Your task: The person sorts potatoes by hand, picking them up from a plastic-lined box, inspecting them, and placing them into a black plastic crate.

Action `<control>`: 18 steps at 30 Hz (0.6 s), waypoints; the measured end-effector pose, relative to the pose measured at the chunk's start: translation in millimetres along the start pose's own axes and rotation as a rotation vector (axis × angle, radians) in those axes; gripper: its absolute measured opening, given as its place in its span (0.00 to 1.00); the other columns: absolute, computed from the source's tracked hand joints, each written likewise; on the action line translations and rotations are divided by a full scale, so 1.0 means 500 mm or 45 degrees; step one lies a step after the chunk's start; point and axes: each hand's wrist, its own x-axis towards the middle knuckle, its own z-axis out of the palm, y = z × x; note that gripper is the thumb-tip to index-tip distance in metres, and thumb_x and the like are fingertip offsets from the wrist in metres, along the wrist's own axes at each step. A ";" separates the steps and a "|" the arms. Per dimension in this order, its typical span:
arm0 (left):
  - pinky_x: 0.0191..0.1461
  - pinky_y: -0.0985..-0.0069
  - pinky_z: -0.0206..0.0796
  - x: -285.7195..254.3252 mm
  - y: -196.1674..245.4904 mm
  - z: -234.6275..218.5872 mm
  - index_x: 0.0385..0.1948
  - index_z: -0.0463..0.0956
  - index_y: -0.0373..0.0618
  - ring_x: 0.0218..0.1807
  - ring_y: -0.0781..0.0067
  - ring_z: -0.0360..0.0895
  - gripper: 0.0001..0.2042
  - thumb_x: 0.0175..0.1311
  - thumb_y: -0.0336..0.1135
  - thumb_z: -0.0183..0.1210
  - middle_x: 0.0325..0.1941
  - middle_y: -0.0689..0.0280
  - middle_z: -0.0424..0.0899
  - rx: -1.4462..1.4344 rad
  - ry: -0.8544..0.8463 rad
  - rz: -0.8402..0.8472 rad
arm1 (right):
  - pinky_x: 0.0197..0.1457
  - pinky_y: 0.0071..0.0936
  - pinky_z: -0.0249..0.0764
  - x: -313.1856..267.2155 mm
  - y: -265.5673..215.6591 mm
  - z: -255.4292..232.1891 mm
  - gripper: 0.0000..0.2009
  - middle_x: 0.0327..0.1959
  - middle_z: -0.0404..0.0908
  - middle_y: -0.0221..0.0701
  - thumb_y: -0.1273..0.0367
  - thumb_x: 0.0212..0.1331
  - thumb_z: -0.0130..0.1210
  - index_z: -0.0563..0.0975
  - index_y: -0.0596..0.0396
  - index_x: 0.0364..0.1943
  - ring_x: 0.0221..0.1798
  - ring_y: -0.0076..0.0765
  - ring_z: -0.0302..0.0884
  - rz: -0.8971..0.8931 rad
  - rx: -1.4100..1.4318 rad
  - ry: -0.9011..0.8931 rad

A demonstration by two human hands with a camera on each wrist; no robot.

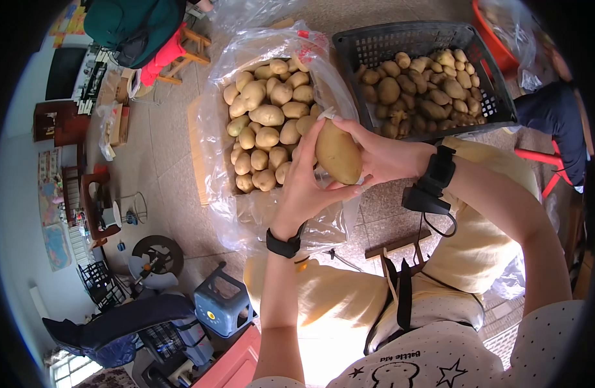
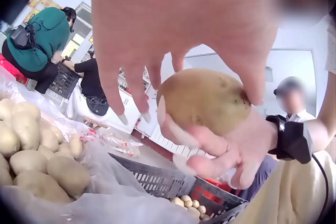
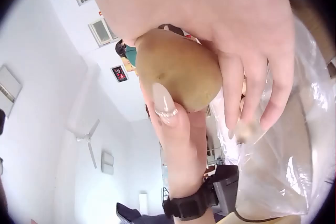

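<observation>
One large, smooth potato point(image 1: 338, 154) is held up between both hands, over the right side of a box lined with clear plastic point(image 1: 229, 220). The left hand point(image 1: 300, 184) grips it from the left, its thumb at the near end and fingers by the far end. From the right, the right hand point(image 1: 394, 155) grips the same potato. In the left wrist view, dark specks mark one end of the potato point(image 2: 205, 100), near the left thumb. The right wrist view shows the left thumb point(image 3: 170, 121) pressed on its side. Many potatoes point(image 1: 267, 116) fill the box.
Right of the box stands a black slatted crate point(image 1: 407, 29) with smaller potatoes point(image 1: 433, 84). Behind it is a red basin point(image 1: 495, 45). A blue stool point(image 1: 223, 301) stands at the lower left. A person in green point(image 2: 47, 37) is farther off.
</observation>
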 end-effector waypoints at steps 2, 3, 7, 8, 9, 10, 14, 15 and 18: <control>0.62 0.65 0.64 -0.001 -0.011 0.004 0.67 0.53 0.46 0.62 0.57 0.67 0.52 0.31 0.34 0.76 0.63 0.53 0.64 0.016 0.003 0.017 | 0.68 0.50 0.56 0.000 0.001 -0.003 0.47 0.68 0.57 0.39 0.30 0.53 0.38 0.48 0.47 0.69 0.68 0.44 0.60 0.035 0.026 -0.016; 0.61 0.66 0.65 0.000 -0.012 0.005 0.67 0.53 0.46 0.61 0.58 0.69 0.53 0.32 0.34 0.75 0.62 0.54 0.65 0.031 0.009 0.034 | 0.69 0.51 0.55 0.000 0.001 -0.005 0.48 0.69 0.55 0.40 0.30 0.53 0.37 0.47 0.48 0.70 0.69 0.46 0.57 0.037 -0.009 -0.045; 0.60 0.66 0.66 0.001 -0.006 0.004 0.67 0.53 0.45 0.60 0.59 0.70 0.52 0.32 0.34 0.75 0.61 0.55 0.66 -0.016 0.011 0.037 | 0.69 0.52 0.53 -0.019 -0.001 0.006 0.49 0.71 0.49 0.43 0.29 0.52 0.32 0.43 0.49 0.71 0.71 0.52 0.52 -0.062 -0.177 -0.027; 0.62 0.67 0.62 0.000 -0.004 0.002 0.68 0.51 0.44 0.62 0.61 0.67 0.52 0.33 0.31 0.74 0.62 0.57 0.64 -0.015 0.010 0.020 | 0.69 0.52 0.53 -0.018 -0.003 0.004 0.49 0.71 0.49 0.43 0.29 0.52 0.32 0.43 0.49 0.71 0.71 0.52 0.52 -0.060 -0.177 -0.023; 0.65 0.68 0.57 0.000 -0.003 0.002 0.68 0.50 0.44 0.64 0.64 0.64 0.52 0.33 0.27 0.72 0.64 0.59 0.63 -0.012 0.009 0.002 | 0.70 0.53 0.52 -0.014 -0.008 0.001 0.49 0.72 0.48 0.44 0.29 0.53 0.32 0.43 0.49 0.71 0.71 0.52 0.51 -0.033 -0.193 -0.100; 0.65 0.68 0.57 -0.001 -0.006 0.004 0.68 0.50 0.44 0.64 0.64 0.64 0.52 0.33 0.27 0.72 0.64 0.59 0.63 -0.013 0.009 0.003 | 0.70 0.54 0.52 -0.010 -0.011 0.001 0.49 0.72 0.47 0.44 0.30 0.53 0.32 0.42 0.49 0.71 0.71 0.53 0.50 -0.007 -0.209 -0.178; 0.62 0.69 0.62 -0.002 -0.026 0.017 0.67 0.52 0.42 0.61 0.64 0.67 0.47 0.39 0.27 0.71 0.61 0.57 0.66 -0.358 0.161 -0.096 | 0.68 0.45 0.56 -0.014 -0.029 0.019 0.45 0.69 0.55 0.45 0.33 0.58 0.34 0.46 0.51 0.70 0.70 0.49 0.55 -0.025 -0.352 -0.023; 0.60 0.70 0.66 0.003 -0.022 0.018 0.66 0.54 0.42 0.59 0.62 0.70 0.45 0.42 0.30 0.71 0.59 0.55 0.68 -0.474 0.255 -0.066 | 0.66 0.40 0.58 -0.019 -0.039 0.030 0.40 0.65 0.61 0.45 0.37 0.62 0.33 0.51 0.52 0.69 0.68 0.44 0.59 -0.162 -0.593 0.103; 0.69 0.65 0.56 0.000 0.002 -0.002 0.67 0.51 0.42 0.65 0.64 0.64 0.37 0.59 0.44 0.60 0.63 0.57 0.66 -0.652 0.281 -0.335 | 0.61 0.33 0.63 -0.006 -0.025 0.003 0.33 0.59 0.69 0.43 0.44 0.67 0.35 0.57 0.53 0.66 0.63 0.37 0.65 -0.385 -0.956 0.456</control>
